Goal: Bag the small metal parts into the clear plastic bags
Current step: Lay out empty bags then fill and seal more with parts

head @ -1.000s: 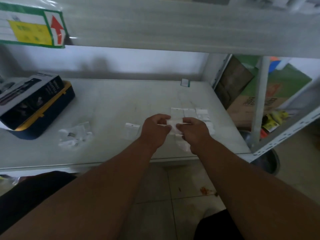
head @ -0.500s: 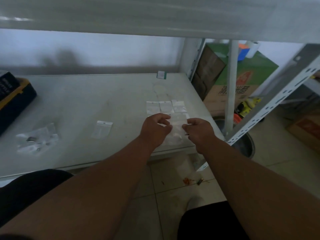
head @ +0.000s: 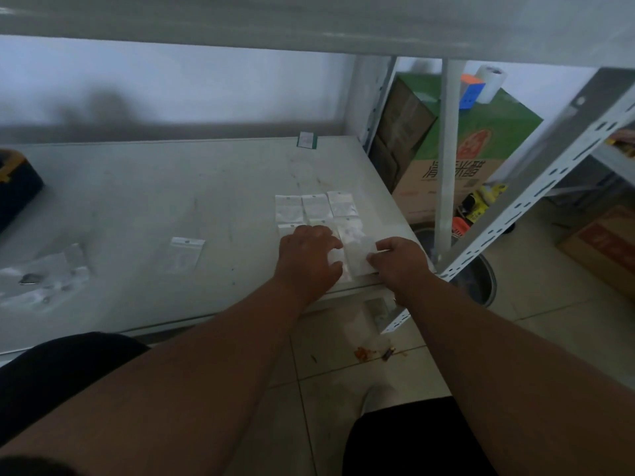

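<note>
A clear plastic bag lies flat near the front right corner of a pale shelf, at the near end of a grid of bags laid side by side in rows. The right hand pinches the bag's right edge between thumb and curled fingers. The left hand rests palm down on the bags just left of it, fingers spread fairly straight and pressing on the plastic. Whether a metal part is inside the held bag cannot be told. A single bag lies apart toward the middle of the shelf. Farther left sits a loose pile of bags with small dark metal parts among them. A dark case with yellow trim shows at the left edge. A small green-edged card stands at the back against the wall. Beyond the shelf's right side, a cardboard box sits on the floor behind a white upright post. The person's dark-clad knees show at the bottom
</note>
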